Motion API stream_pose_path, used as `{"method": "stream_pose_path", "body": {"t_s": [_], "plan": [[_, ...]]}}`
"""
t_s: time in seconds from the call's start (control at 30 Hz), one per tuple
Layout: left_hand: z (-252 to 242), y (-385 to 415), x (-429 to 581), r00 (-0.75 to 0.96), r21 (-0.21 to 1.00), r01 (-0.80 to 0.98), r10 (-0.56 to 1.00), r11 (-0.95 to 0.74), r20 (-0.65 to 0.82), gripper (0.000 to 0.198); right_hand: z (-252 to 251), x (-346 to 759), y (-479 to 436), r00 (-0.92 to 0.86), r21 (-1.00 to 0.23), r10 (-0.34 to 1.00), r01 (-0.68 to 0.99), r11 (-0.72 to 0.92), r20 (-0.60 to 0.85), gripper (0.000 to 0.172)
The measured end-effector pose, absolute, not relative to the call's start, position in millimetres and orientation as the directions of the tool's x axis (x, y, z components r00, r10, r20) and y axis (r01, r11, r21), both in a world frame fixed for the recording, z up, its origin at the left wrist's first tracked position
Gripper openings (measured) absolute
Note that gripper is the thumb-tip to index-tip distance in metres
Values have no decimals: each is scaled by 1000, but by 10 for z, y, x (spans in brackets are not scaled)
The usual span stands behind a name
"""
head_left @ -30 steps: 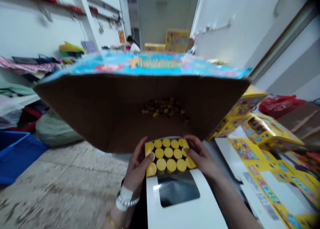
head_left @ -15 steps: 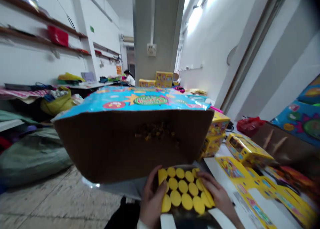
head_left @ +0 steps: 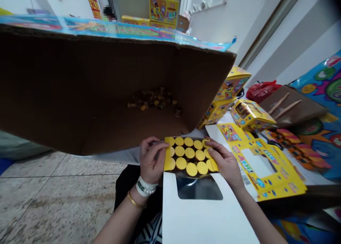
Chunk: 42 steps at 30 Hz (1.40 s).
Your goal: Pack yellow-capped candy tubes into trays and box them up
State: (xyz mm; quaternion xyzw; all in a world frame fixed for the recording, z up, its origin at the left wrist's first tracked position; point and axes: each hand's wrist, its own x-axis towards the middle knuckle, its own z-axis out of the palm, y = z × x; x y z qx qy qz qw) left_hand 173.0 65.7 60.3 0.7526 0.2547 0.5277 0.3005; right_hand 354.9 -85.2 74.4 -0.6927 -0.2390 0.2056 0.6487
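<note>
Over the white box panel (head_left: 202, 219), a yellow tray (head_left: 189, 155) of round yellow discs sits at the panel's upper edge, just above its clear window (head_left: 199, 188). Both hands grip it: left hand (head_left: 151, 155) curled closed at the tray's left edge, right hand (head_left: 225, 162) pinching the right edge between thumb and fingers. Beaded wristband (head_left: 146, 186) and gold bangle (head_left: 135, 200) on the left wrist. Just beyond, a tilted brown cardboard carton (head_left: 80, 95) shows a cluster of small brown-and-yellow pieces (head_left: 154, 101) on its inner face. Rightward: flat yellow printed box blank (head_left: 266, 166), assembled yellow box (head_left: 252, 115), red plastic bag (head_left: 262, 90). Speckled stone floor (head_left: 66, 198) lower left.
</note>
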Motion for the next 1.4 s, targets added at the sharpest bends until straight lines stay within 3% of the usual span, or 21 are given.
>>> {"method": "stream_pose_path", "body": {"t_s": [0.07, 0.17, 0.23, 0.33, 0.4, 0.47, 0.53, 0.57, 0.6, 0.7, 0.77, 0.87, 0.97, 1.07, 1.23, 1.4], "plan": [[590, 693, 1581, 439, 538, 59, 506, -841, 743, 29, 743, 3540, -870, 828, -983, 558, 145, -117, 55, 26], [646, 721, 1350, 615, 345, -10, 267, -939, 742, 51, 777, 3555, -893, 828, -954, 548, 248, -167, 120, 26], [722, 706, 1228, 700, 317, -15, 217, -948, 681, 60, 823, 3601, -934, 796, -950, 598, 251, -186, 94, 27], [837, 650, 1152, 757, 344, -26, 206, -939, 620, 73, 932, 3741, -1073, 648, -934, 761, 282, -219, 17, 43], [894, 610, 1183, 731, 336, -27, 211, -942, 649, 67, 1029, 3869, -1203, 470, -882, 882, 410, -234, -15, 58], [941, 578, 1272, 684, 351, 10, 262, -936, 681, 40, 1124, 3992, -1317, 281, -811, 958, 545, -211, -61, 79], [983, 556, 1395, 622, 451, 73, 394, -890, 677, 9, 1192, 4067, -1369, 144, -798, 984, 579, -166, -101, 98], [1001, 550, 1461, 587, 525, 113, 483, -844, 650, 6, 1207, 4077, -1363, 119, -818, 988, 555, -148, -98, 97], [1015, 549, 1524, 558, 601, 160, 574, -783, 599, 17, 1207, 4066, -1336, 136, -844, 987, 516, -147, -89, 89], [1023, 567, 1660, 514, 777, 294, 777, -557, 363, 22, 1126, 3937, -1176, 430, -901, 902, 372, -222, -44, 50], [1021, 588, 1694, 514, 824, 327, 819, -462, 255, 18, 1042, 3823, -1071, 611, -920, 792, 305, -247, -10, 46], [1057, 617, 1704, 588, 744, 320, 739, -587, 330, 46, 973, 3724, -1003, 647, -901, 754, 386, -197, 112, 67], [1121, 654, 1753, 709, 559, 311, 580, -768, 401, 49, 1001, 3746, -1012, 542, -798, 824, 566, -208, 169, 63], [1138, 698, 1842, 744, 467, 310, 517, -828, 423, 53, 1056, 3817, -1017, 474, -733, 869, 641, -228, 144, 57], [1095, 735, 1909, 727, 408, 324, 501, -854, 471, 48, 1073, 3895, -981, 371, -572, 881, 806, -150, 292, 53], [1112, 746, 1891, 720, 439, 285, 493, -852, 488, 41, 1049, 3940, -957, 322, -549, 893, 829, -106, 315, 56]]}}
